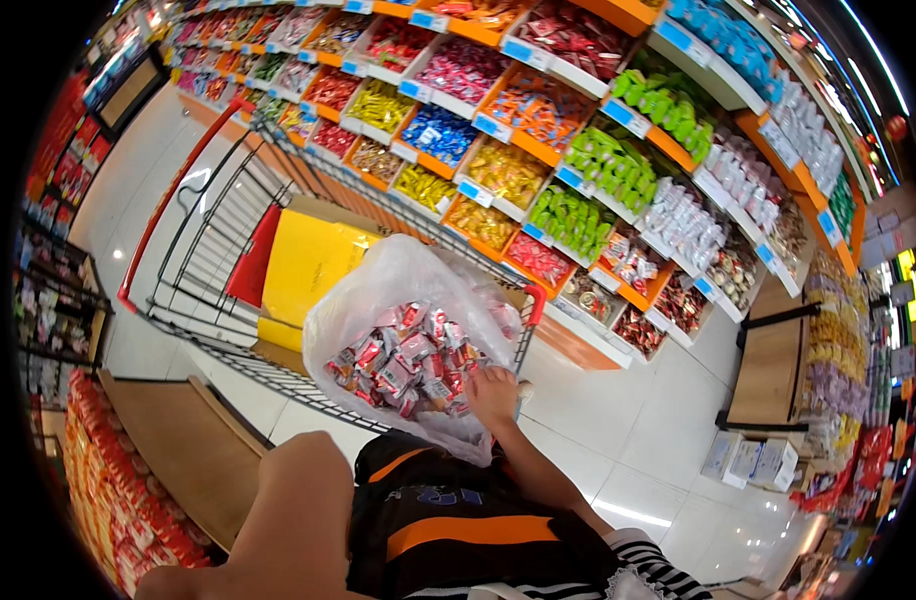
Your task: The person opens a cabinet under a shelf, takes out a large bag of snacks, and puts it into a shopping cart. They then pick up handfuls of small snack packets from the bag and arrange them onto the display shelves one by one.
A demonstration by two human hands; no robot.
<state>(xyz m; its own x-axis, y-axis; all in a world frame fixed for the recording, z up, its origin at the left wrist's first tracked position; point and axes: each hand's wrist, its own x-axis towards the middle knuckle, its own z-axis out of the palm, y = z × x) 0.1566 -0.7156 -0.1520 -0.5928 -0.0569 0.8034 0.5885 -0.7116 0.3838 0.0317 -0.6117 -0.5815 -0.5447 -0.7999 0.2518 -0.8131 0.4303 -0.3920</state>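
Observation:
My right hand (492, 394) lies at the right edge of a clear plastic bag (387, 281), its fingers bent over the wrapped sweets; whether they grip anything is unclear. Many small red, pink and white wrapped sweets (413, 360) fill the wide mouth of this bag. It stands in a metal shopping cart (225, 341) with a red handle, beside a yellow box (315, 259) and some brown cardboard. A bare bent limb rises close to the camera at lower left, with no left hand visible. Below the bag is a black apron with an orange band.
Tiered shelves with orange and white bins (503, 135) of colourful wrapped sweets run along the cart's far side. A low brown table (180, 442) and stacked red-and-orange packages (113, 487) are at lower left. Small white boxes (750, 459) sit on the tiled floor (638, 420) at right.

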